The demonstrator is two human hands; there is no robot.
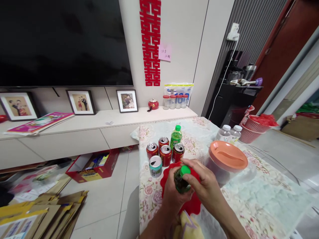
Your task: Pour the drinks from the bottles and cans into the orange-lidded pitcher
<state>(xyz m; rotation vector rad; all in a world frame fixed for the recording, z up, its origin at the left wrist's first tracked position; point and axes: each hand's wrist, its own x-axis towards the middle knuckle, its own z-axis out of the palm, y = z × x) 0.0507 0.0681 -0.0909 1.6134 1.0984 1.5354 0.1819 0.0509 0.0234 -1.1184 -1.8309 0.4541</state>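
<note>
Head view, read from left to right. Cardboard sheets point(42, 212) and a red box point(93, 166) lie on the floor, left of the table. On the table point(261, 199), towards its far left corner, stand four red cans point(165, 151) and, nearer its left edge, one teal can point(156, 166); all show opened tops. A second green bottle point(176, 136) stands upright just behind the cans.

At the table's near edge, over a red plate point(193, 204), the left hand point(171, 196) is wrapped round the body of a small green bottle point(181, 182), gripping it. The right hand point(201, 182) is closed over the bottle's top, with thumb and fingertips pinched on the bright green cap point(185, 170).

The held bottle is dark green and translucent, tilted slightly towards the cans; how full it is cannot be told. Its label is hidden by the fingers.

Risks, as judged: the cans stand close together just beyond the hands, so a forward jerk of either hand could knock them over and spill whatever is left in them onto the floral cloth. If the drink is fizzy, a loosened cap may let foam run over the left hand onto the plate.

To the right, near the plate, sits a white tub with an orange lid point(227, 156); two white-capped bottles point(229, 132) stand behind it, with pink baskets point(254, 127) beyond the far right corner.
</note>
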